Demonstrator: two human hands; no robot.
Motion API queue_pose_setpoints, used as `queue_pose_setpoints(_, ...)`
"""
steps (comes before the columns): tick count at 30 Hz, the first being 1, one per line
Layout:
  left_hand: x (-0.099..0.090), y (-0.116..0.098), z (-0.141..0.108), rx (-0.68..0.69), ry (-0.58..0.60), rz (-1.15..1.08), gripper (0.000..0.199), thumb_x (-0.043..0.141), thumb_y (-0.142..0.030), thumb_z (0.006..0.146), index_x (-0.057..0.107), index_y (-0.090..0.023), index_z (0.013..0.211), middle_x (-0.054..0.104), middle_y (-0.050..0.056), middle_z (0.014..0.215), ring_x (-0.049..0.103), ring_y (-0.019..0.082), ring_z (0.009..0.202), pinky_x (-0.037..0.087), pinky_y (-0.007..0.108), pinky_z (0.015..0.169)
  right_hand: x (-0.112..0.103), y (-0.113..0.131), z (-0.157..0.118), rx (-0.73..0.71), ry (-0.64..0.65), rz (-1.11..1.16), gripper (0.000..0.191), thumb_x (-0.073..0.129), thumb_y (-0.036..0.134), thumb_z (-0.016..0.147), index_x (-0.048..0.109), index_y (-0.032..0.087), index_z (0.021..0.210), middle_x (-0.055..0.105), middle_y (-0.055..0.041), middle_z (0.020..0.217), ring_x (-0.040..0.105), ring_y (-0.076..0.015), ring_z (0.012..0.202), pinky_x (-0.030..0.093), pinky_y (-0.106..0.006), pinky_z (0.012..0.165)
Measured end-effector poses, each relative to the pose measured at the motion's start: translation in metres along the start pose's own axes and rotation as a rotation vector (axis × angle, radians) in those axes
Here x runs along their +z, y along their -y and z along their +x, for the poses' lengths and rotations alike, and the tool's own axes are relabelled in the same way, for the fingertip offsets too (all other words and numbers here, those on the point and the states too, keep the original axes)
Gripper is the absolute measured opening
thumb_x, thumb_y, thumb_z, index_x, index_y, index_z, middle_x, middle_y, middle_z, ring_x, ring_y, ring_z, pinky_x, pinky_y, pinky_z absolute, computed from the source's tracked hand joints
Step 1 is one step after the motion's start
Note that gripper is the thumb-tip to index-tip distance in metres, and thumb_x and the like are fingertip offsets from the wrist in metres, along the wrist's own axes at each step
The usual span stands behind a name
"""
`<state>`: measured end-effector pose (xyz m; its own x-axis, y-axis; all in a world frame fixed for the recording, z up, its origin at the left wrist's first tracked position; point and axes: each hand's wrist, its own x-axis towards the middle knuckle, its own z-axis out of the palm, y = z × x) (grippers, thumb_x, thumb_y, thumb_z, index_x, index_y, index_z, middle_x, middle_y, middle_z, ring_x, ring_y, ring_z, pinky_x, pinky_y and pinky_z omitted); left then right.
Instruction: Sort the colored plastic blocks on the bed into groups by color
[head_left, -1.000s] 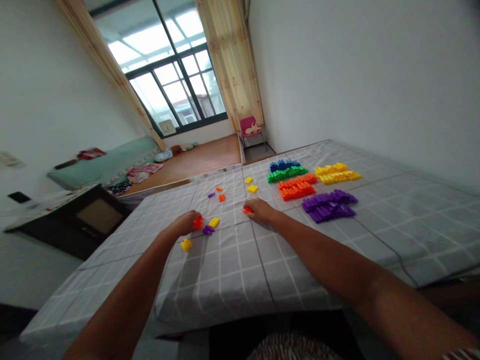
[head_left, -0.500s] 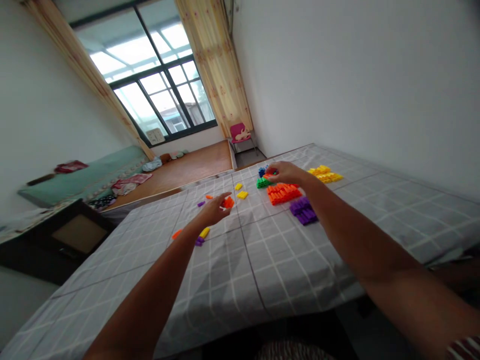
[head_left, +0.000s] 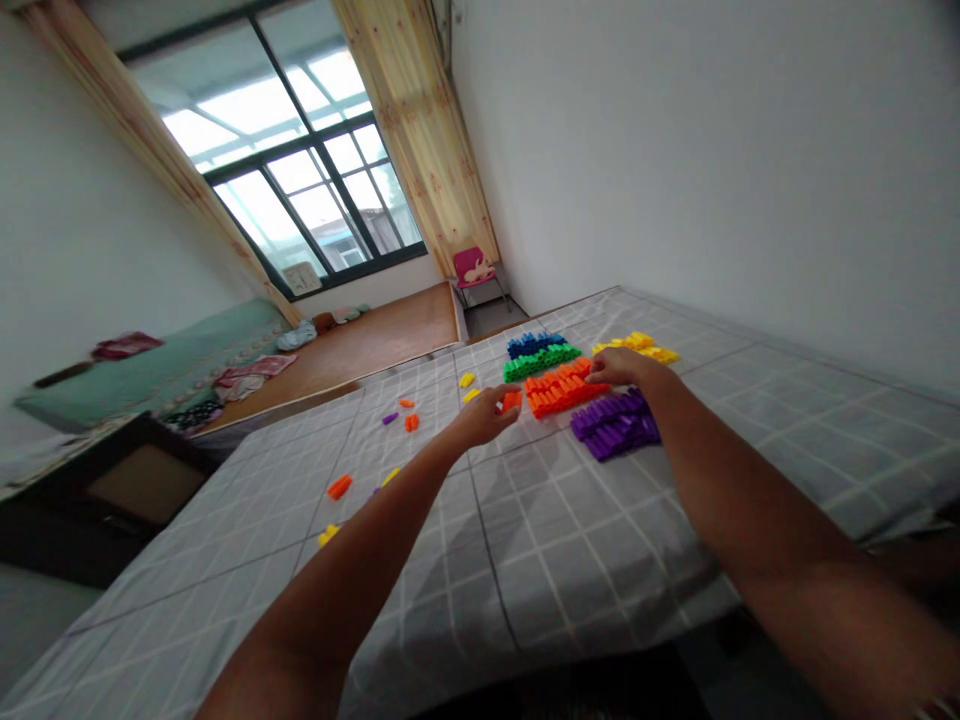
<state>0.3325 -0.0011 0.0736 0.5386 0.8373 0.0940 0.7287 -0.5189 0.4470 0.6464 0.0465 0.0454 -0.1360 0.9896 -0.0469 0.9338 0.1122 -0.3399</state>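
Observation:
My left hand (head_left: 486,416) is closed around small orange plastic blocks (head_left: 511,400), just left of a row of orange blocks (head_left: 559,392). At that row's right end is my right hand (head_left: 624,367), its fingers pinched on an orange block, partly hidden by the fingertips. A bundle of purple blocks (head_left: 611,425) lies on the near side of the row, below my right wrist. Behind the orange row are green blocks (head_left: 541,362) and dark blue blocks (head_left: 534,344). Yellow blocks (head_left: 651,347) lie beyond my right hand, partly covered by it.
A grey checked cloth (head_left: 547,530) covers the surface. Loose orange blocks (head_left: 340,487), a purple block (head_left: 390,418) and yellow blocks (head_left: 328,535) are scattered on the left, some partly behind my left forearm. A white wall (head_left: 712,180) borders the right side.
My left hand has moved right with orange blocks, up to the orange row. My right hand has come from over the green and blue blocks to the orange row's right end, uncovering them.

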Motion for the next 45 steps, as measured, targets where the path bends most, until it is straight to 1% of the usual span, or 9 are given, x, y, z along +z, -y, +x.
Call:
queue_pose_setpoints(7,0.015,-0.008,0.037,0.010,-0.010,-0.328,0.061,0.072,-0.029,0.074,0.053,-0.015,0.130,0.062,0.012,0.120,0.064,0.014,0.084,0.054,0.030,0.079,-0.011,-0.012,-0.008,0.016,-0.225,0.096,0.027,0.056,0.035,0.084,0.074,0.017,0.089,0.075,-0.0055,0.083,0.065,-0.0160,0.075,0.042,-0.022,0.062)
queue_pose_setpoints(12,0.022,-0.052,0.071,0.078,-0.049,0.036,0.046,0.064,-0.030,0.080,0.058,-0.014,0.122,0.063,0.012,0.121,0.065,0.020,0.096,0.051,0.033,0.088,-0.017,-0.022,-0.012,0.095,-0.600,0.250,0.027,0.054,0.035,0.084,0.073,0.017,0.092,0.075,-0.0066,0.087,0.067,-0.0178,0.078,0.046,-0.025,0.069)
queue_pose_setpoints(16,0.038,-0.086,0.101,0.163,-0.039,0.277,0.051,0.062,-0.045,0.083,0.054,-0.020,0.126,0.067,0.010,0.115,0.063,0.024,0.104,0.050,0.034,0.088,-0.020,-0.023,-0.014,0.119,-0.781,0.320,0.026,0.053,0.033,0.085,0.071,0.016,0.091,0.075,-0.0083,0.088,0.067,-0.0187,0.077,0.049,-0.028,0.072)
queue_pose_setpoints(20,0.058,-0.101,0.123,0.124,0.005,0.440,0.045,0.059,-0.051,0.084,0.057,-0.022,0.118,0.068,0.010,0.110,0.062,0.027,0.106,0.050,0.036,0.085,-0.022,-0.019,-0.017,0.094,-0.846,0.370,0.025,0.052,0.031,0.086,0.070,0.016,0.092,0.074,-0.0081,0.086,0.068,-0.0185,0.075,0.050,-0.029,0.073)
queue_pose_setpoints(25,0.079,-0.100,0.130,0.109,0.029,0.550,0.045,0.058,-0.053,0.083,0.059,-0.022,0.115,0.067,0.011,0.111,0.058,0.029,0.110,0.047,0.042,0.089,-0.024,-0.016,-0.019,0.074,-0.879,0.368,0.022,0.053,0.030,0.085,0.070,0.017,0.089,0.074,-0.0076,0.084,0.068,-0.0191,0.076,0.050,-0.030,0.076)
queue_pose_setpoints(34,0.091,-0.089,0.129,0.108,0.025,0.512,0.043,0.057,-0.054,0.083,0.063,-0.022,0.109,0.064,0.011,0.115,0.054,0.029,0.112,0.046,0.044,0.090,-0.022,-0.012,-0.019,0.033,-0.861,0.359,0.022,0.052,0.030,0.085,0.070,0.017,0.090,0.074,-0.0069,0.084,0.067,-0.0189,0.076,0.049,-0.029,0.074)
queue_pose_setpoints(39,0.061,-0.085,0.119,0.116,-0.050,0.388,0.059,0.058,-0.062,0.080,0.058,-0.023,0.124,0.059,0.011,0.128,0.051,0.030,0.119,0.045,0.044,0.096,-0.019,-0.012,-0.019,0.034,-0.875,0.331,0.023,0.052,0.031,0.085,0.070,0.017,0.089,0.074,-0.0075,0.085,0.067,-0.0197,0.077,0.049,-0.030,0.074)
queue_pose_setpoints(42,0.019,-0.065,0.089,0.158,-0.137,0.287,0.047,0.051,-0.054,0.089,0.061,-0.021,0.121,0.061,0.010,0.126,0.054,0.024,0.118,0.042,0.039,0.102,-0.015,-0.015,-0.018,0.008,-0.878,0.320,0.024,0.051,0.032,0.086,0.069,0.017,0.089,0.074,-0.0082,0.087,0.068,-0.0206,0.081,0.049,-0.030,0.074)
queue_pose_setpoints(45,-0.033,-0.019,0.036,0.114,-0.215,0.273,0.042,0.052,-0.048,0.089,0.063,-0.022,0.120,0.061,0.007,0.127,0.054,0.024,0.120,0.041,0.039,0.105,-0.008,-0.012,-0.019,-0.033,-0.867,0.349,0.026,0.048,0.034,0.088,0.067,0.017,0.092,0.075,-0.0081,0.087,0.069,-0.0194,0.077,0.049,-0.028,0.072)
